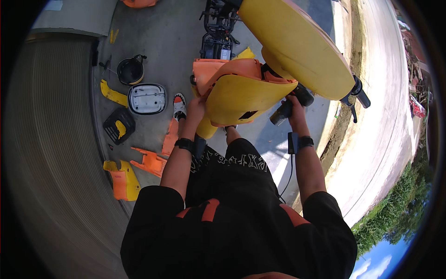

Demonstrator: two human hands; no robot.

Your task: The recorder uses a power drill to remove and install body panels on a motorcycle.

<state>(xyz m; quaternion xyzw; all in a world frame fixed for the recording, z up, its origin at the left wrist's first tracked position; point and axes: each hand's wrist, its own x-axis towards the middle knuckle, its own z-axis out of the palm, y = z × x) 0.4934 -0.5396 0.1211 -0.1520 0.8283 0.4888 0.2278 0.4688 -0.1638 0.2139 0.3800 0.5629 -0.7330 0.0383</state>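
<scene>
A yellow scooter front with orange panels stands before me, its yellow body panel [246, 100] closest to my body. My left hand [197, 109] is closed at that panel's left edge; some of its fingers are hidden behind it. To the right of the panel, my right hand [297, 111] is wrapped around the grip of a black cordless drill [281, 113]. The drill's front end points up toward the panel's right side. Above it extends the larger yellow front cover [297, 46], with a black handlebar grip and lever [360, 95] at its right end.
Left on the concrete lie a black bucket-like container [130, 70], a white tray-like part [147, 99], a black grille-like part [119, 125], and yellow and orange body pieces [149, 161]. The exposed scooter frame [218, 35] is ahead. A ribbed shutter [55, 130] borders the left.
</scene>
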